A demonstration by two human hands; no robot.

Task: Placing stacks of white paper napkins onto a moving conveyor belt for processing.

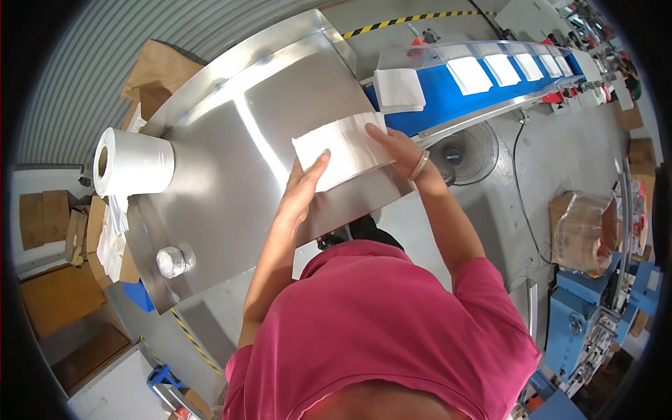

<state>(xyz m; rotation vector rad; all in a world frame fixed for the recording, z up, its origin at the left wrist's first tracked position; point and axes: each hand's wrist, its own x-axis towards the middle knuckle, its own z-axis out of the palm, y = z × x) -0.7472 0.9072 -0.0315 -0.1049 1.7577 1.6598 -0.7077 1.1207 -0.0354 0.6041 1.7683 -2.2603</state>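
Over the near right edge of a steel table (224,140), I hold a row of thin white packets (343,150) pressed together on edge. My left hand (305,185) grips the left end, thumb on top. My right hand (399,147), with a bangle at the wrist, closes on the right end, its fingers partly hidden. Just beyond, a small pile of white packets (399,89) lies at the near end of a blue conveyor belt (437,105). Further white packets (470,75) stand in spaced groups along the belt. What the packets hold cannot be seen.
A large white roll (136,162) sits at the table's left side, and a roll of clear tape (172,262) near its front left corner. Cardboard boxes stand beyond the left edge. A floor fan (465,154) is below the conveyor; an open carton (584,231) sits at right.
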